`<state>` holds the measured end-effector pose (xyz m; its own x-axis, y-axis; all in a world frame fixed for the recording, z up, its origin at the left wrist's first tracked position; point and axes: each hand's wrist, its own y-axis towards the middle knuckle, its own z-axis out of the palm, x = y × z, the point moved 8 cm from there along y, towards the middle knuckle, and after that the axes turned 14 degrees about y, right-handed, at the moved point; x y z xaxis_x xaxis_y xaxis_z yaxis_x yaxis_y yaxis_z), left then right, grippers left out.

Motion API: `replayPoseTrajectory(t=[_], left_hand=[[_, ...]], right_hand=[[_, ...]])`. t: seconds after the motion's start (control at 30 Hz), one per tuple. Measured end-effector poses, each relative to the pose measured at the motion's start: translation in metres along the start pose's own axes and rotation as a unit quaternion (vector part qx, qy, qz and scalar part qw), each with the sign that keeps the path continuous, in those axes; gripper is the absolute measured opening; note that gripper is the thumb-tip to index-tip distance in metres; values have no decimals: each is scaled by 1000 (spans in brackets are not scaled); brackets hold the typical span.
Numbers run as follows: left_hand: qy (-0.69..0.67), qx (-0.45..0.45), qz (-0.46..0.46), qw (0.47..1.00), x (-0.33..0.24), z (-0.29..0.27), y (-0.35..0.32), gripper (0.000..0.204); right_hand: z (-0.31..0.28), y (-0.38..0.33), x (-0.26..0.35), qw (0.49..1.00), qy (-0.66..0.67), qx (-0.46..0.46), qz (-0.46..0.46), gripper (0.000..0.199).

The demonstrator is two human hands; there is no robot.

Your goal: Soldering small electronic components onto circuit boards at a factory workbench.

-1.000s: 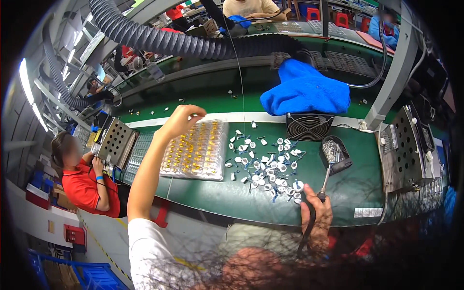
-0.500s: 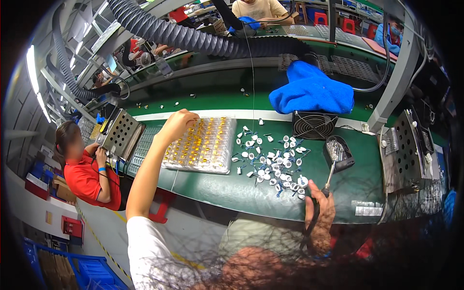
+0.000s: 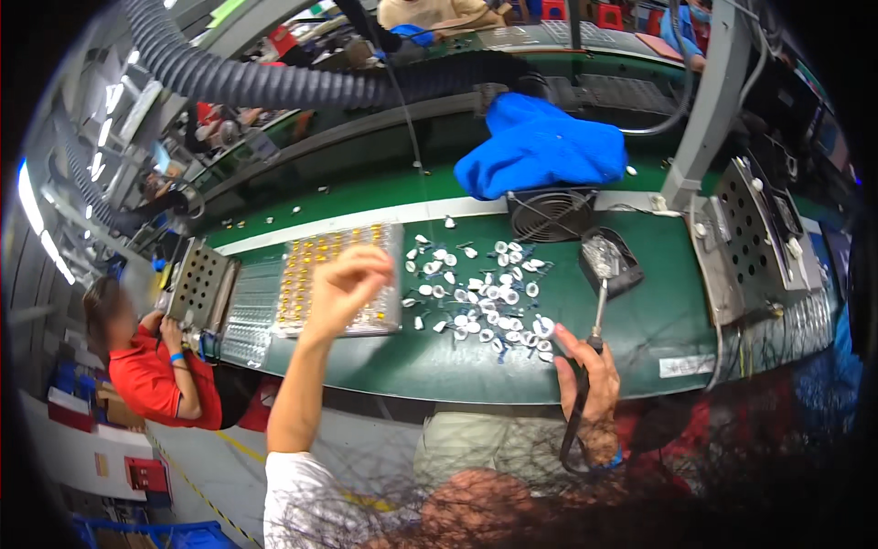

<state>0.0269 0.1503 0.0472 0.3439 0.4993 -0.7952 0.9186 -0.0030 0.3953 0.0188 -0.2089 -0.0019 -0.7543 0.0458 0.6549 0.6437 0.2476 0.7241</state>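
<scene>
My left hand [image 3: 352,282] is raised over the right part of a clear plastic tray [image 3: 389,274], its thumb and fingers pinched together. Whatever may be between those fingertips is too small to make out. Rows of small yellow-gold pieces [image 3: 306,274] fill the tray. My right hand [image 3: 593,380] holds a soldering iron [image 3: 599,316] by its dark handle, with thumb and forefinger apart beside the nearest white parts. The iron's metal shaft points into a black holder [image 3: 626,274] of shiny metallic material. Many small white rounded parts with dark blue wires [image 3: 485,302] lie scattered between my hands.
A small black fan [image 3: 553,218] stands behind the parts, with a blue cloth [image 3: 544,151] over it. Perforated metal boxes [image 3: 197,285] flank the green bench. A ribbed black hose [image 3: 274,82] hangs above. A person in red [image 3: 165,380] works at the left.
My left hand has come from the tray's far side back toward me and to the right, still pinched. The whole view has shifted. My right hand stays by the white parts with the soldering iron.
</scene>
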Motion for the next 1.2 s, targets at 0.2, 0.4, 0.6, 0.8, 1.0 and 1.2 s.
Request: replayPoseTrajectory(t=[0.2, 0.4, 0.6, 0.8, 1.0, 1.2], left_hand=[[-140, 95, -19, 985, -46, 109, 22, 16], [-166, 139, -2, 976, -35, 148, 36, 15], [-17, 133, 48, 990, -35, 165, 27, 15], [12, 166, 57, 984, -35, 182, 22, 15], [20, 171, 34, 985, -32, 186, 19, 15], [17, 157, 34, 987, -31, 185, 18, 15]], right_hand=[[-9, 6, 13, 1000, 14, 0, 10, 26], [-31, -16, 9, 997, 57, -15, 41, 45], [-43, -28, 20, 1000, -4, -13, 22, 59], [-38, -32, 13, 999, -21, -37, 34, 35], [-29, -26, 9, 999, -27, 9, 30, 40], [-21, -25, 10, 998, -55, 23, -3, 44]])
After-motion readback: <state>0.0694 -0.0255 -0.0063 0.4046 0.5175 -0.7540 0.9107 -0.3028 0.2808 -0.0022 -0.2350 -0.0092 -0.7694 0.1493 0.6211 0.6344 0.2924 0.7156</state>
